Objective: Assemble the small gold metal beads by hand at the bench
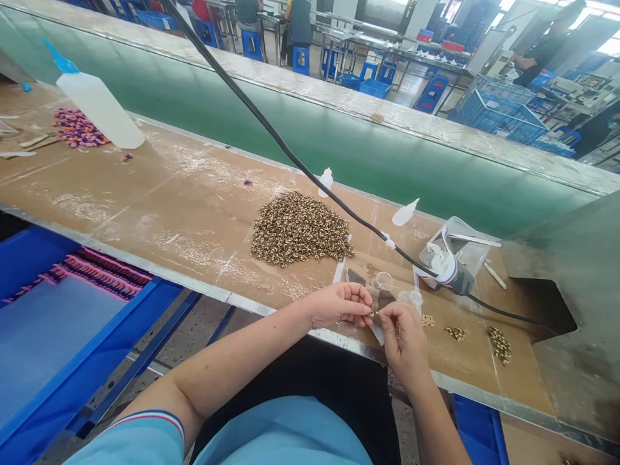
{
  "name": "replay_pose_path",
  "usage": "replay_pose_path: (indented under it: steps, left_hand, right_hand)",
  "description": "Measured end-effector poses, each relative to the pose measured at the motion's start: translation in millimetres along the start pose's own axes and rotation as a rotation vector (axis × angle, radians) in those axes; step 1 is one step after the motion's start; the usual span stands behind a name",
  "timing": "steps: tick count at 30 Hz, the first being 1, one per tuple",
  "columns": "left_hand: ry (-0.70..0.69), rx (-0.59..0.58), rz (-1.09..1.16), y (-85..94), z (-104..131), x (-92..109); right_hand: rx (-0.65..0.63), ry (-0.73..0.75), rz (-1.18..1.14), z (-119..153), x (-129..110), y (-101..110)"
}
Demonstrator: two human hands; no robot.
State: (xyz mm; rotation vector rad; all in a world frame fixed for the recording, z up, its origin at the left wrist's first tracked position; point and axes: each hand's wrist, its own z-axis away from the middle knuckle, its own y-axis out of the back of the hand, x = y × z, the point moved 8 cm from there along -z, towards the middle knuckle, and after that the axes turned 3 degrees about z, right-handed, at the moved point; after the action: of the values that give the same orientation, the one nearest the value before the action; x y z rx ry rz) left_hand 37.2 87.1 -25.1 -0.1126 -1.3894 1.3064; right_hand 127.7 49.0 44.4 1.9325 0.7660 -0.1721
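Near the table's front edge, my left hand (pixel 340 305) pinches a small gold and dark red piece (pixel 372 314) between thumb and fingertips. My right hand (pixel 405 332) is closed right beside it, its thumb and index finger pinching something too tiny to name, close against that piece. Beyond the hands lies a large heap of small gold and dark pieces (pixel 300 229). Small clear cups (pixel 382 280) stand on a dark sheet just past my fingers. To the right are little piles of pale beads (pixel 427 320) and of gold-dark pieces (pixel 499 345).
A black cable (pixel 285 145) hangs across the table. Two small white bottles (pixel 325 183) and a clear plastic box (pixel 465 242) stand toward the back. At left are a large glue bottle (pixel 99 110), purple-orange pieces (pixel 80 127) and a blue bin (pixel 121 329). A green conveyor (pixel 208 110) runs behind.
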Motion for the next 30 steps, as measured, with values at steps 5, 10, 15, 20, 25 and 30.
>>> replay_pose_path:
  steps: [5,10,15,20,25,30]
  left_hand:
    - [-0.005,0.001,-0.006,0.3,0.2,0.2]
    - [-0.001,-0.001,-0.022,0.0,-0.3,-0.2]
    - [-0.007,0.008,-0.024,0.6,-0.5,0.2]
    - [-0.015,0.015,-0.026,2.0,-0.4,0.0]
    - [-0.016,0.023,-0.024,4.1,-0.8,-1.5]
    - [-0.012,0.028,-0.014,5.7,-1.2,-2.0]
  right_hand:
    - [-0.003,-0.006,-0.013,-0.3,0.1,-2.0]
    - [-0.012,-0.011,-0.007,-0.3,1.3,-3.5]
    - [-0.019,-0.007,0.005,-0.3,1.9,-4.1]
    - [-0.029,-0.008,-0.003,0.0,2.0,-4.3]
    - [-0.018,-0.068,-0.020,2.0,4.3,-8.0]
    - [0.071,-0.056,0.000,6.0,2.5,-9.0]
